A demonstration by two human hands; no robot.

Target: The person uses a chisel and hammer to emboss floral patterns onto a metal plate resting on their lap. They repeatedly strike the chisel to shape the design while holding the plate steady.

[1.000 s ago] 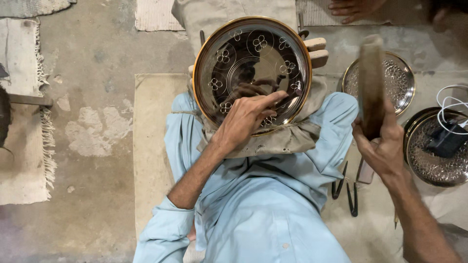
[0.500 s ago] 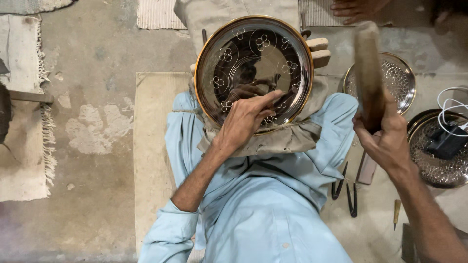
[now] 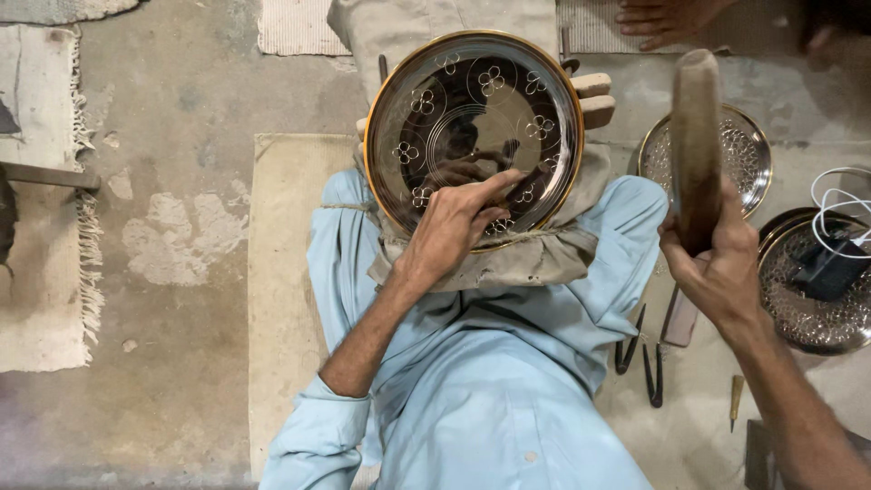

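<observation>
My left hand presses pinched fingers, maybe around a small tool I cannot make out, onto the lower part of the plate on the cloth pad over my lap, while my right hand grips the mallet. Since 1 second ago the mallet has risen upright, so I judge a strike is being readied. Around me: concrete floor, 2 embossed trays, pliers, another person's hand

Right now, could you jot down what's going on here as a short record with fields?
Left hand: left hand presses on the engraved round tray
Right hand: right hand grips a raised wooden mallet
Tray: dark, gold-rimmed, flower motifs, resting on a cloth-covered support
Nearby: two patterned metal dishes at right, dark metal tools on the floor
Others: another person's hand at top
</observation>
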